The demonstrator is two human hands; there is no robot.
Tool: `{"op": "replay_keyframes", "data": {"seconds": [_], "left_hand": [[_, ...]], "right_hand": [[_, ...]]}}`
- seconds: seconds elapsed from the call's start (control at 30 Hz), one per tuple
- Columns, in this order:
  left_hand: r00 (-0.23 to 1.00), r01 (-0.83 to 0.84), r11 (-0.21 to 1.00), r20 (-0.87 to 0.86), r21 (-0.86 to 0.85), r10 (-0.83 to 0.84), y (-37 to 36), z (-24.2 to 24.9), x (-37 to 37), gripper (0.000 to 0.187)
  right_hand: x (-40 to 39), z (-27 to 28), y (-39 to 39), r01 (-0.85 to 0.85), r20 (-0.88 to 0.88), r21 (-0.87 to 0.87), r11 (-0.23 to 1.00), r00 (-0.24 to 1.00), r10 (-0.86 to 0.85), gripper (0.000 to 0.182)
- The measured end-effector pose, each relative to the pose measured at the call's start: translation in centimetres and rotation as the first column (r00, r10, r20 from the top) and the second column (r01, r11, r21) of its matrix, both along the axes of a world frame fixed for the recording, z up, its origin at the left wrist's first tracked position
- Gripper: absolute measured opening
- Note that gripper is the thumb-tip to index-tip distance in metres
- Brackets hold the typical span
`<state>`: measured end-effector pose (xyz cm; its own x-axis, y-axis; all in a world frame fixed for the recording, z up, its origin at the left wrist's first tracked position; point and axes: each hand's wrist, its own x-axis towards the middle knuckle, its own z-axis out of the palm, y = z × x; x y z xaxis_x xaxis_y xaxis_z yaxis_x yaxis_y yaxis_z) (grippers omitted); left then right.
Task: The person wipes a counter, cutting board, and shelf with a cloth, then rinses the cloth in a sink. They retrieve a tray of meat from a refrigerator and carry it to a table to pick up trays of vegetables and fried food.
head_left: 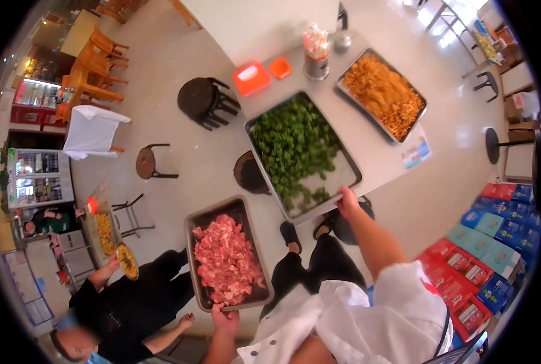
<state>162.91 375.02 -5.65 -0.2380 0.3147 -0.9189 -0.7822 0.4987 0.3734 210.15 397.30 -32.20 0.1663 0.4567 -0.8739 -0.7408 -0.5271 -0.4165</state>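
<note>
My left hand [224,318] is closed on the near rim of a deep metal tray [262,285], which it holds up beside my legs. Chunks of raw pink-red meat [229,258] fill most of that tray. With my right hand [347,203] I grip the near right corner of a second metal tray [350,159]. Chopped green vegetables [292,148] cover most of its bottom, leaving a bare patch at the near right. This tray rests at least partly on the white table [377,173]; its near left corner reaches past the edge.
On the table are a tray of orange-brown shredded food [383,94], a red container [251,79], and a metal canister of sticks [316,57]. Dark stools [207,100] stand left of it. A person in black [131,309] holds a food plate [127,262]. Stacked boxes [465,267] lie right.
</note>
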Motion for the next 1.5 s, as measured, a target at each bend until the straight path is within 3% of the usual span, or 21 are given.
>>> {"op": "replay_keyframes", "data": {"seconds": [0.1, 0.17, 0.3, 0.37, 0.5, 0.6, 0.67, 0.7, 0.77, 0.8, 0.83, 0.87, 0.93, 1.0, 1.07, 1.2, 1.27, 1.3, 1.37, 1.43, 1.5], "left_hand": [[0.994, 0.108, 0.993, 0.006, 0.047, -0.108, 2.9, -4.2, -2.9, 0.006], [0.963, 0.270, 0.959, -0.012, 0.085, -0.270, 5.7, -7.9, -4.5, 0.006], [0.917, 0.390, 0.913, 0.036, 0.117, -0.397, 12.1, -16.8, -5.1, 0.008], [0.865, 0.475, 0.861, 0.085, 0.183, -0.495, 16.3, -19.3, -2.6, 0.008], [0.819, 0.533, 0.820, 0.113, 0.211, -0.562, 22.2, -27.4, 3.4, 0.008], [0.820, 0.524, 0.815, 0.112, 0.248, -0.561, 24.8, -31.7, 10.4, 0.012], [0.857, 0.390, 0.884, 0.250, 0.257, -0.450, 25.6, -32.8, 14.9, 0.010], [0.858, 0.370, 0.901, 0.287, 0.227, -0.425, 26.0, -32.1, 17.1, 0.012], [0.914, 0.386, 0.922, 0.133, -0.002, -0.382, 25.6, -33.2, 20.6, 0.014], [0.909, 0.399, 0.917, 0.130, 0.007, -0.396, 24.9, -33.1, 21.7, 0.014], [0.841, 0.536, 0.844, 0.096, -0.019, -0.532, 23.9, -32.9, 22.5, 0.015], [0.753, 0.658, 0.752, 0.062, -0.051, -0.655, 22.8, -32.6, 22.8, 0.015], [0.422, 0.906, 0.423, -0.080, 0.006, -0.903, 20.4, -31.1, 22.9, 0.015], [0.121, 0.992, 0.118, -0.083, 0.034, -0.989, 18.4, -28.8, 22.2, 0.013], [-0.025, 0.998, -0.028, -0.049, 0.060, -0.998, 16.5, -28.3, 20.7, 0.010], [0.023, 0.992, 0.036, -0.113, -0.119, -0.993, 13.4, -24.1, 19.4, 0.014], [-0.047, 0.973, 0.005, -0.221, -0.232, -0.974, 11.9, -23.4, 19.2, 0.016], [-0.013, 0.969, 0.046, -0.238, -0.244, -0.971, 11.4, -22.3, 20.6, 0.016], [-0.088, 0.991, -0.055, -0.274, -0.125, -0.958, 9.1, -18.5, 26.1, 0.022], [0.081, 0.995, 0.061, -0.272, 0.082, -0.959, 7.2, -14.2, 33.7, 0.031], [0.260, 0.945, 0.205, -0.205, 0.255, -0.944, 4.8, -7.4, 44.0, 0.039]], "right_hand": [[2.7, 4.1, -6.9, 0.012, 0.048, -0.061, 0.998, 0.999, -0.009, 0.021], [3.7, 7.0, -12.2, 0.033, 0.076, -0.169, 0.985, 0.997, -0.020, 0.020], [3.4, 12.7, -22.7, 0.238, 0.195, -0.155, 0.959, 0.959, -0.207, 0.015], [3.9, 12.1, -28.5, 0.347, 0.179, -0.168, 0.923, 0.931, -0.318, 0.014], [1.2, 19.6, -31.5, 0.531, 0.293, -0.098, 0.842, 0.824, -0.486, 0.016], [-0.1, 22.6, -33.7, 0.622, 0.207, -0.033, 0.782, 0.770, -0.604, 0.021], [-0.4, 25.1, -33.8, 0.640, 0.222, 0.022, 0.768, 0.746, -0.628, 0.022], [-0.6, 25.8, -33.9, 0.647, 0.221, 0.065, 0.759, 0.733, -0.644, 0.024], [0.2, 26.8, -34.8, 0.661, 0.196, 0.086, 0.746, 0.723, -0.663, 0.028], [0.6, 27.1, -35.2, 0.667, 0.205, 0.084, 0.741, 0.716, -0.668, 0.028], [1.1, 27.3, -35.5, 0.674, 0.210, 0.084, 0.734, 0.708, -0.674, 0.029], [1.6, 27.4, -35.8, 0.684, 0.198, 0.095, 0.723, 0.699, -0.687, 0.029], [3.0, 27.2, -36.2, 0.671, 0.163, 0.112, 0.733, 0.715, -0.680, 0.028], [4.1, 26.9, -36.3, 0.676, 0.118, 0.119, 0.728, 0.718, -0.686, 0.023], [5.7, 26.2, -36.6, 0.674, 0.069, 0.081, 0.734, 0.731, -0.679, 0.018], [11.4, 23.9, -37.7, 0.616, -0.044, 0.103, 0.781, 0.787, -0.615, 0.022], [15.3, 23.1, -38.1, 0.557, -0.070, 0.161, 0.815, 0.830, -0.554, 0.024], [17.5, 22.6, -38.5, 0.510, -0.075, 0.197, 0.837, 0.859, -0.506, 0.027], [24.0, 20.8, -38.8, 0.411, -0.004, 0.187, 0.892, 0.909, -0.417, 0.030], [30.2, 19.4, -38.0, 0.306, 0.046, 0.181, 0.935, 0.947, -0.319, 0.029], [35.3, 20.5, -36.3, 0.183, 0.060, 0.280, 0.943, 0.977, -0.207, 0.030]]}}
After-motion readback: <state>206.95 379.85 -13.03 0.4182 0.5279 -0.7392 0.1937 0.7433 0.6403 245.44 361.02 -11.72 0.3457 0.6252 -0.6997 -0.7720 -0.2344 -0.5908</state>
